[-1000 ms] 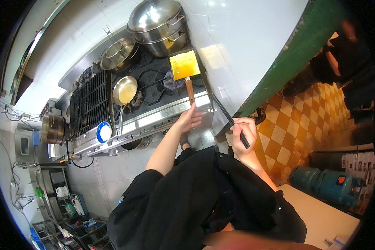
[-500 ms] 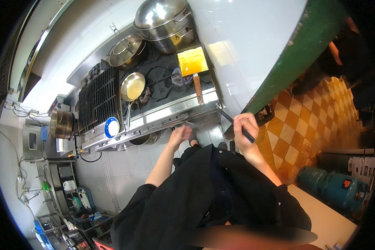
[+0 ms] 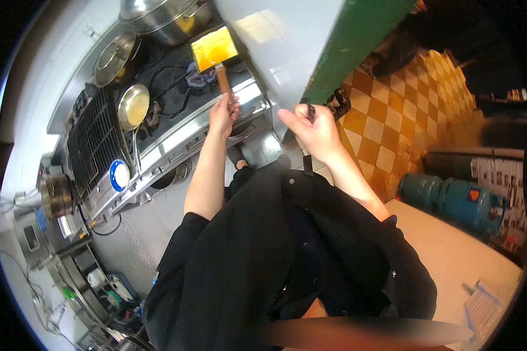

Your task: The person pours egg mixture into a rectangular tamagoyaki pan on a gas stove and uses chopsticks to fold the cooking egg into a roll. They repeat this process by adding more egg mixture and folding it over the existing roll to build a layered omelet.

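Yellow egg [image 3: 214,50] lies in a small rectangular omelette pan [image 3: 236,59] on the right part of the stove. Its wooden handle [image 3: 223,81] points toward me. The fingers of my left hand [image 3: 222,117] are closed around the near end of that handle. My right hand [image 3: 315,133] is held up near the end of the white wall, closed on a slim black utensil [image 3: 311,111]. Only a short dark piece of the utensil shows now, and its working end cannot be made out.
A round frying pan [image 3: 133,108] with pale yellow liquid sits left on the stove [image 3: 164,88]. Beside it are a grill rack [image 3: 96,134] and a blue-rimmed bowl [image 3: 120,175]. Large steel pots [image 3: 170,23] stand behind. Teal gas cylinders [image 3: 451,199] stand at right.
My left hand has moved up and taken hold of the wooden pan handle. My right hand has risen and turned with the black utensil. The view has shifted, so the stove appears farther up and left.
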`<state>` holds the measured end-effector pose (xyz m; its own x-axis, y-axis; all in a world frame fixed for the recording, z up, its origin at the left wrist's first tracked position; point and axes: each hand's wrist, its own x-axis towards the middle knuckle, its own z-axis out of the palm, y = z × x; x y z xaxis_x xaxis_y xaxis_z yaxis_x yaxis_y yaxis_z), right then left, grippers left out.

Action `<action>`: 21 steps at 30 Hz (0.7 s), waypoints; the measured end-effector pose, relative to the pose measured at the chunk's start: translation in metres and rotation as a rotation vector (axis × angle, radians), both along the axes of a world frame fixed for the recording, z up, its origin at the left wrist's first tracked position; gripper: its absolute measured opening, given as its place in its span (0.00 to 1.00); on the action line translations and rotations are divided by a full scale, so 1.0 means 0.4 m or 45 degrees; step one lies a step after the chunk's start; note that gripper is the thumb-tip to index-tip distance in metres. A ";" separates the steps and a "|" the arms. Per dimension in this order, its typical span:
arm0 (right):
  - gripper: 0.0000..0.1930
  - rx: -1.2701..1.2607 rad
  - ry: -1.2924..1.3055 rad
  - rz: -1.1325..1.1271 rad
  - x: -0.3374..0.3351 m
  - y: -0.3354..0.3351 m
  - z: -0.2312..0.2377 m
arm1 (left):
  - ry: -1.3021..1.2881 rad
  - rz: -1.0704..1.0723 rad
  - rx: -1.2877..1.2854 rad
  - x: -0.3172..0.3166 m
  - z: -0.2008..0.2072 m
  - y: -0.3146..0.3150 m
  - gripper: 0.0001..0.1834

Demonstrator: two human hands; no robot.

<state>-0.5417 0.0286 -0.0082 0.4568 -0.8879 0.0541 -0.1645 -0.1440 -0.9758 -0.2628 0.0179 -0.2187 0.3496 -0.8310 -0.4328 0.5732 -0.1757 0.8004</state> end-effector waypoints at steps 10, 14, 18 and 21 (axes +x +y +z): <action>0.22 -0.222 0.153 0.183 0.010 -0.002 0.009 | -0.079 0.062 0.154 -0.043 0.038 0.087 0.19; 0.26 -0.266 0.423 0.249 0.010 -0.008 -0.054 | -0.095 -0.019 0.172 -0.043 0.028 0.093 0.28; 0.29 -0.165 0.647 0.334 -0.004 -0.002 -0.109 | -0.099 -0.188 0.253 -0.041 0.015 0.172 0.37; 0.31 -0.098 0.758 0.312 -0.018 0.014 -0.176 | -0.305 -0.454 0.403 -0.022 -0.045 0.268 0.34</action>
